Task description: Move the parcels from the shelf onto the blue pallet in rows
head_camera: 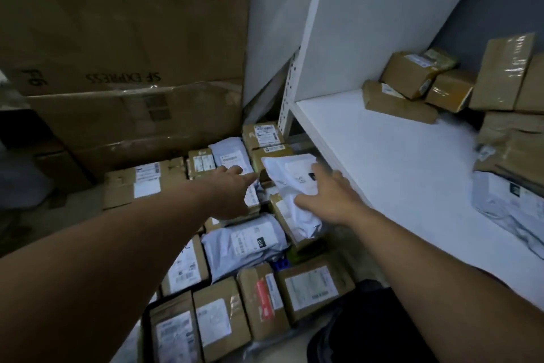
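Many brown boxes and grey mailer bags lie in rows on the floor-level blue pallet (282, 264), of which only a small patch shows between them. My right hand (326, 197) lies on top of a white mailer bag (290, 178), fingers and thumb spread flat on it; the bag sits tilted over the boxes next to the shelf edge. Left of the bag, my left hand (232, 189) reaches out above the parcels with straight fingers and holds nothing. On the white shelf (394, 162) remain several brown boxes (412, 74) at the back and a grey bag (512, 203) at the right.
Large cardboard cartons (123, 47) stand against the wall behind the pallet. The shelf's perforated white upright (287, 103) rises just right of the pallet's far corner. A dark object (353, 330) sits on the floor under the shelf edge, near my right forearm.
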